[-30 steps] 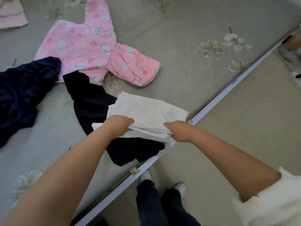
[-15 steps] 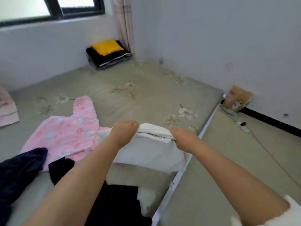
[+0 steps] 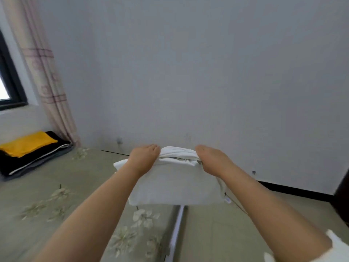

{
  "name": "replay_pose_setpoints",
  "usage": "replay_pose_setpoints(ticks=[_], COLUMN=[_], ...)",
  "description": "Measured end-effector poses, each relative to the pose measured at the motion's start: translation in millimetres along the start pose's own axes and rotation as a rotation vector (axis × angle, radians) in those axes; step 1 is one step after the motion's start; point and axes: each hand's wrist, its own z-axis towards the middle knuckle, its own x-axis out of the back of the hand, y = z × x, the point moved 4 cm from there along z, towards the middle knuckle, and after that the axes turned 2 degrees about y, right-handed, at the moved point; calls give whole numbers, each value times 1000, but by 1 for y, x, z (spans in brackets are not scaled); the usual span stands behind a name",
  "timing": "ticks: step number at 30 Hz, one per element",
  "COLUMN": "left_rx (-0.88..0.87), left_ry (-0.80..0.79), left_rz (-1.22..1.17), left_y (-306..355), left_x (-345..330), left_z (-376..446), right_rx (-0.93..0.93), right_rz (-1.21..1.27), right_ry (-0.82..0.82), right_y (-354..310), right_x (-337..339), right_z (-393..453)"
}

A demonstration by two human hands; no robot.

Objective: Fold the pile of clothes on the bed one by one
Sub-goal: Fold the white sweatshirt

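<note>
You are holding a folded white cotton garment (image 3: 176, 186) out in front of you, raised above the near edge of the bed (image 3: 56, 197). Your left hand (image 3: 144, 157) is gripping the garment's upper fold at its left end, fingers curled over the bunched cloth. Your right hand (image 3: 212, 159) is gripping the same fold at its right end (knuckles up, fingertips hidden behind the fabric). The garment is hanging between the two hands as a broad flat panel, its lower edge clear of the bedcover.

The bed is wearing a grey-green cover printed with pale flowers, and a white metal frame rail (image 3: 176, 231) is running along its right side, beside the tiled floor (image 3: 236, 233). At the far left corner of the bed, a stack of folded clothes (image 3: 28, 156) is lying against the wall: a folded yellow cloth (image 3: 26, 143) is sitting on top of black and grey pieces. A pale checked curtain (image 3: 49, 82) is hanging just behind that stack, next to a dark window frame (image 3: 11, 87). A plain white wall (image 3: 207, 63) is filling the background. A white sleeve (image 3: 338, 248) is showing at your right elbow.
</note>
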Motion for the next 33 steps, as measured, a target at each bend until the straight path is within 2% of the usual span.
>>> replay_pose_setpoints(ticks=[2,5,7,13,16,19,21,23,27,29,33], left_rx=[39,-126,-174,-140,-125,-85,-27,-66,-126,-110,-36], left_ry=[-62,238,337,339,325,223,241,261,351,344,304], left_rz=[-95,-83,-18,54,10,-119,-99,-112,44,164,172], left_y=[14,41,53,45,25,-6,-26,-41,-65,-77,-106], left_x=[-14,-12,-19,-80,-119,-158,-175,-186,-214,-237,-295], left_z=[61,130,168,294,359,432,478,519,593,628,688], right_rx=[-21,-45,-22,-5,-3,-12,-16,-16,4,21,107], right_rz=[-16,-56,-84,-135,-143,-126,-115,-113,-134,-146,-152], right_ry=[40,101,133,129,109,123,131,163,229,257,273], right_y=[51,116,151,230,262,290,307,324,356,373,399], right_x=[8,12,9,-14,-30,-40,-41,-40,-44,-53,-82], right_z=[28,69,99,214,287,364,413,461,546,588,678])
